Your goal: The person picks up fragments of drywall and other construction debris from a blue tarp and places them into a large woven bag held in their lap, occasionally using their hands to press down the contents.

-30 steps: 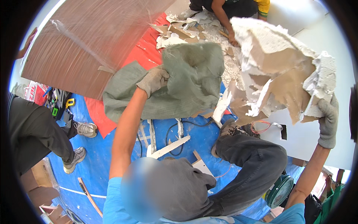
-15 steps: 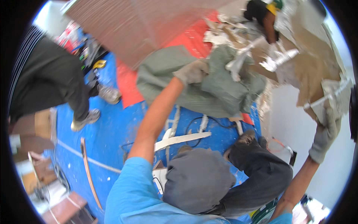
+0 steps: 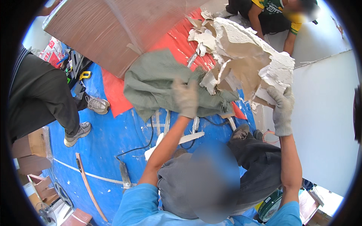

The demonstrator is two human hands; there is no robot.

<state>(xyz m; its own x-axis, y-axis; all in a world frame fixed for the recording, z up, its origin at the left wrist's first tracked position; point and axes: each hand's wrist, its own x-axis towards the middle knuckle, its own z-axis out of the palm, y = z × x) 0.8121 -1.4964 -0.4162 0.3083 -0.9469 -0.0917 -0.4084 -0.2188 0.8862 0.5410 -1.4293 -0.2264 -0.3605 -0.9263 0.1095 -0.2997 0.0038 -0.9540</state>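
Observation:
My right hand, in a grey knitted glove, grips the near edge of a large broken sheet of plasterboard. Torn brown paper and crumbling white plaster show on the sheet. It is tilted up beside a grey-green woven sack with a frayed edge, which lies rumpled on the floor. Over the sack's middle is my gloved left hand, its fingers smeared by motion. Whether they touch the cloth is unclear. More torn plasterboard scraps are heaped behind the sack.
Blue sheeting and red sheeting cover the floor. A brown wood-grain panel leans in at far left. One person stands left; another crouches far right. A corded tool and wooden strip lie near left.
My right hand has brought the plasterboard from the far right in toward the sack. My left hand has shifted a little left and nearer, and the sack lies flatter.

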